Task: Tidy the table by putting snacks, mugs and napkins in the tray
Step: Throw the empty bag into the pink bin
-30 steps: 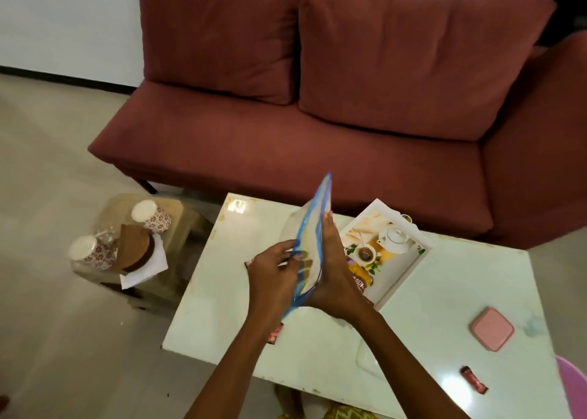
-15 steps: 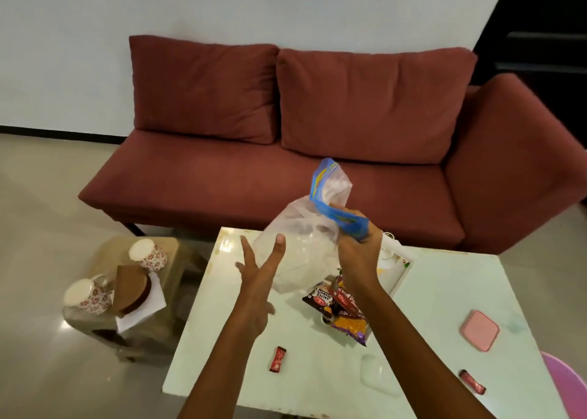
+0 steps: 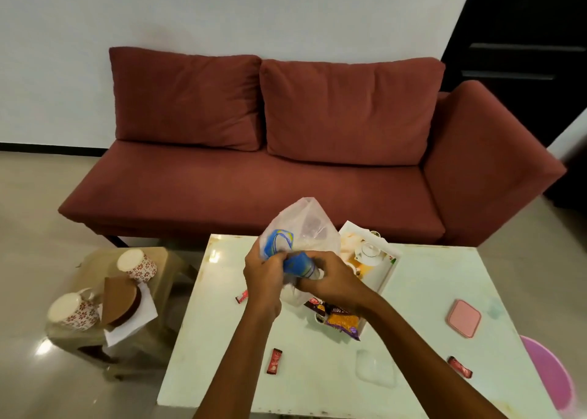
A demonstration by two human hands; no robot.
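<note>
Above the pale table (image 3: pixel 413 294), my left hand (image 3: pixel 265 278) and my right hand (image 3: pixel 330 280) both grip a clear plastic bag (image 3: pixel 305 231) with a blue zip edge, crumpling it. Behind my right hand lies the white printed tray (image 3: pixel 389 271), showing a teapot picture. Snack packets (image 3: pixel 341 318) sit at the tray's near end, partly hidden by my wrist. Small red sachets lie loose on the table: one (image 3: pixel 274 360) near the front, one (image 3: pixel 242 297) left of my hands, one (image 3: pixel 459 367) at the right. Two floral mugs (image 3: pixel 137 264) (image 3: pixel 74 310) and a napkin (image 3: pixel 133 321) rest on the low stool (image 3: pixel 95 339) at the left.
A pink square case (image 3: pixel 464 318) lies on the table's right side. A brown folded object (image 3: pixel 120 299) sits on the napkin. A red sofa (image 3: pixel 286 170) stands right behind the table. A pink round stool (image 3: pixel 549 374) is at the right edge.
My left hand, open half a second ago, has closed on the bag beside my right hand. The bag is now bunched between both hands. The camera view has tilted up.
</note>
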